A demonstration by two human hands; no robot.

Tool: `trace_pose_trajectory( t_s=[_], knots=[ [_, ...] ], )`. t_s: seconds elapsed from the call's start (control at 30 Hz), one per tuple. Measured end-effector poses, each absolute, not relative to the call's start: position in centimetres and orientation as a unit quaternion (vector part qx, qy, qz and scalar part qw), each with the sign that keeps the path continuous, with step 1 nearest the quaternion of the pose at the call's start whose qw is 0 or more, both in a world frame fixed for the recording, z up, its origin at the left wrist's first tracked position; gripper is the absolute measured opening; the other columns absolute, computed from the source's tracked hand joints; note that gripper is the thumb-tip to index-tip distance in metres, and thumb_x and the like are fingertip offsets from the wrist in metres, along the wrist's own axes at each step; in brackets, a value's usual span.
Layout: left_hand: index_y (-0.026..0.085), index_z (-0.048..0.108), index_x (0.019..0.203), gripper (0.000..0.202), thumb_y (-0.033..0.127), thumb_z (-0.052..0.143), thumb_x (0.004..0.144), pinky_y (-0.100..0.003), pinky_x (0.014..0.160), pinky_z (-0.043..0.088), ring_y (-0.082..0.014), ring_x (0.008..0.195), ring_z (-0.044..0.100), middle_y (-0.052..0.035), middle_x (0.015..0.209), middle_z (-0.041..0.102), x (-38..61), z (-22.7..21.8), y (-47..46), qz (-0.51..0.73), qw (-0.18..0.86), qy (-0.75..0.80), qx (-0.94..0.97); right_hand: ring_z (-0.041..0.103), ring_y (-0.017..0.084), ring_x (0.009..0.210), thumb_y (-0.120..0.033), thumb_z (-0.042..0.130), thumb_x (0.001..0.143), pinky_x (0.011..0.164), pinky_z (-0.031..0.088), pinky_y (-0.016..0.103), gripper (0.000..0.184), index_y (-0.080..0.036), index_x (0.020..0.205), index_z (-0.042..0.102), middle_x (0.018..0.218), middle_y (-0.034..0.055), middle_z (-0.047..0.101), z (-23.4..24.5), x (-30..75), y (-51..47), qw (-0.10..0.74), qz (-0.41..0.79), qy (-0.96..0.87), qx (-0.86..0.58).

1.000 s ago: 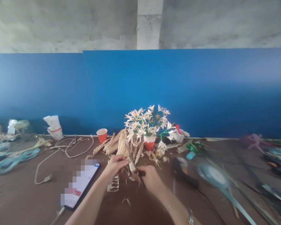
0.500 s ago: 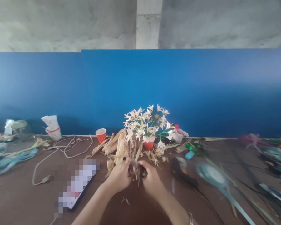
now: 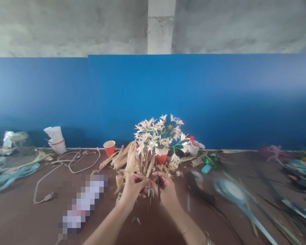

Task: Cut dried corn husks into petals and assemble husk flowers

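In front of the heap of dried corn husks [image 3: 131, 161], my left hand [image 3: 132, 190] is closed, thumb and fingertips pinching what looks like a small piece of corn husk. My right hand [image 3: 167, 191] is closed around a dark slim tool [image 3: 158, 186], held nearly upright; its exact kind is unclear. The fingertips of both hands almost meet. Just beyond them, a red paper cup [image 3: 161, 159] holds a bunch of white husk flowers [image 3: 155, 134] on green stems. Husk scraps lie under and around the fingers.
Left are an orange-red paper cup [image 3: 109, 148], a white cable [image 3: 73, 166] and a blurred-out flat object [image 3: 84, 202]. Right are a black corded tool [image 3: 200, 189], a ribbon roll [image 3: 232, 190], green tape [image 3: 210, 160] and clutter. A blue partition [image 3: 153, 88] stands behind the table.
My right hand has turned, and the dark tool now stands upright in it. My left hand has shifted slightly, its fingers now pointing right toward the other hand.
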State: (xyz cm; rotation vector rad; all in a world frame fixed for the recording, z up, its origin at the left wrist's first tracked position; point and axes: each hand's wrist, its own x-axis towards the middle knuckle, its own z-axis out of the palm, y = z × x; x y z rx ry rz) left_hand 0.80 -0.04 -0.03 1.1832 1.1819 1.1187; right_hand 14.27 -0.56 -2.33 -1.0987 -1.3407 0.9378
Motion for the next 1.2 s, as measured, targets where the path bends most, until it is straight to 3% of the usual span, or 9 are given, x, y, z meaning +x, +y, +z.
trace_pose_trajectory(
  t_s=[0.13,0.23,0.47,0.6,0.9,1.07,1.2],
  knots=[
    [0.013,0.062,0.058,0.025,0.036,0.069,0.063,-0.018,0.032,0.032,-0.0079,0.032,0.045,-0.0010,0.043,0.059,0.2,-0.4,0.2,0.426,0.533,0.511,0.523,0.054,0.015,0.068,-0.019,0.061,0.068,0.064,0.046,0.025,0.027,-0.017,0.095,0.057,0.076,0.0013,0.058,-2.4,14.6,-0.7,0.518,0.378,-0.623,-0.449],
    [0.014,0.061,0.057,0.027,0.039,0.071,0.061,-0.018,0.029,0.027,-0.0070,0.028,0.041,0.0005,0.040,0.057,-0.1,-0.4,0.3,0.402,0.537,0.518,0.530,0.054,0.014,0.065,-0.020,0.061,0.068,0.060,0.045,0.024,0.027,-0.017,0.094,0.058,0.071,0.0001,0.058,-2.7,14.9,-0.4,0.496,0.411,-0.630,-0.434],
    [0.012,0.062,0.059,0.025,0.034,0.075,0.058,-0.017,0.046,0.042,-0.0071,0.044,0.054,-0.0022,0.052,0.064,0.0,-0.1,0.1,0.450,0.656,0.422,0.435,0.046,0.010,0.050,-0.030,0.071,0.059,0.049,0.040,0.022,0.031,-0.017,0.083,0.058,0.055,-0.0050,0.052,-2.4,14.7,0.1,0.521,0.466,-0.556,-0.451],
    [0.012,0.061,0.060,0.025,0.035,0.072,0.061,-0.019,0.049,0.045,-0.0101,0.047,0.058,-0.0029,0.053,0.065,0.1,-0.1,0.1,0.459,0.609,0.448,0.466,0.046,0.010,0.049,-0.030,0.071,0.059,0.048,0.039,0.022,0.028,-0.017,0.081,0.058,0.056,-0.0048,0.053,-2.1,14.7,-0.1,0.519,0.465,-0.550,-0.460],
    [0.015,0.054,0.051,0.029,0.037,0.069,0.062,-0.018,0.037,0.039,-0.0082,0.034,0.047,0.0019,0.038,0.054,0.4,0.8,-0.1,0.504,0.549,0.474,0.470,0.042,0.009,0.047,-0.032,0.070,0.061,0.046,0.036,0.021,0.031,-0.017,0.084,0.056,0.054,-0.0061,0.048,-2.1,14.3,-0.3,0.528,0.465,-0.552,-0.447],
    [0.014,0.055,0.055,0.026,0.031,0.074,0.057,-0.015,0.041,0.038,-0.0057,0.039,0.048,0.0038,0.045,0.055,-0.7,0.8,0.6,0.607,0.549,0.447,0.360,0.046,0.008,0.045,-0.040,0.067,0.065,0.041,0.033,0.019,0.034,-0.016,0.087,0.055,0.056,-0.0048,0.052,-2.0,14.5,-0.8,0.438,0.561,-0.548,-0.439],
    [0.013,0.057,0.059,0.025,0.030,0.076,0.055,-0.015,0.042,0.037,-0.0062,0.042,0.050,0.0034,0.047,0.057,-1.2,1.0,0.9,0.637,0.544,0.442,0.320,0.051,0.010,0.046,-0.043,0.067,0.067,0.044,0.038,0.020,0.034,-0.014,0.083,0.060,0.056,-0.0028,0.057,-2.4,14.2,-1.3,0.367,0.593,-0.583,-0.417]
  ],
)
